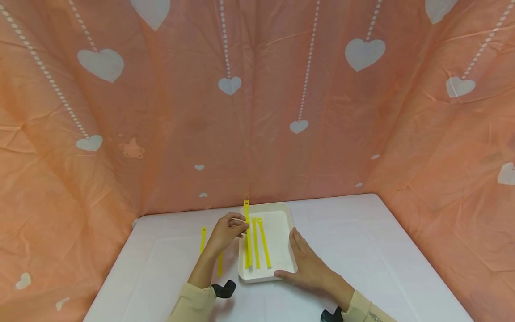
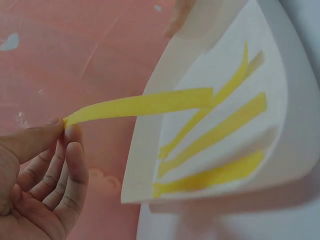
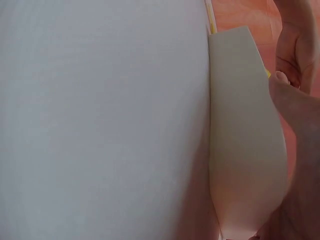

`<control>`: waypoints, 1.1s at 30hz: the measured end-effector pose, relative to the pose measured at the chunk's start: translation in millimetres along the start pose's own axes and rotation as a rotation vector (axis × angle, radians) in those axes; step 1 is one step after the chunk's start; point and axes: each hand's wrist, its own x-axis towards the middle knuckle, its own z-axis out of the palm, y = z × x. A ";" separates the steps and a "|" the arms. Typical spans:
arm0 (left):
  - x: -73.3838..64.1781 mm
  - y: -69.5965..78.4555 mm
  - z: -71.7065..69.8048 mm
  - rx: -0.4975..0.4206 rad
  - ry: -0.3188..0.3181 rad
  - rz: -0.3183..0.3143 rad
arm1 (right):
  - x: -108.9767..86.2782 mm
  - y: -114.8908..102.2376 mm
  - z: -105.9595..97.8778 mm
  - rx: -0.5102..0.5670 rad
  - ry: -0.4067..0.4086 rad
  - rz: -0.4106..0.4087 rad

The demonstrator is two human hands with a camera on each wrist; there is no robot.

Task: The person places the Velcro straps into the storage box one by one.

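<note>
Left hand [image 1: 226, 232] pinches yellow strip [image 2: 140, 106] at tray's [image 1: 279, 241] ten o'clock, seemingly mid-placement, needing lowering; straight-fingered right hand [image 1: 309, 264] touches four o'clock.

Three yellow strips [image 1: 255, 243] lie in a white tray [image 1: 280, 246]

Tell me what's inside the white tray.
Three yellow strips lie in the white tray. A fourth strip, pinched by the left hand, extends over it and hides part of one. What lies directly beneath them is covered.
</note>
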 end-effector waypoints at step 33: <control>40.5 15.8 63.9 -0.082 -0.210 -0.055 | 2.8 4.9 3.8 -0.020 -0.001 -0.012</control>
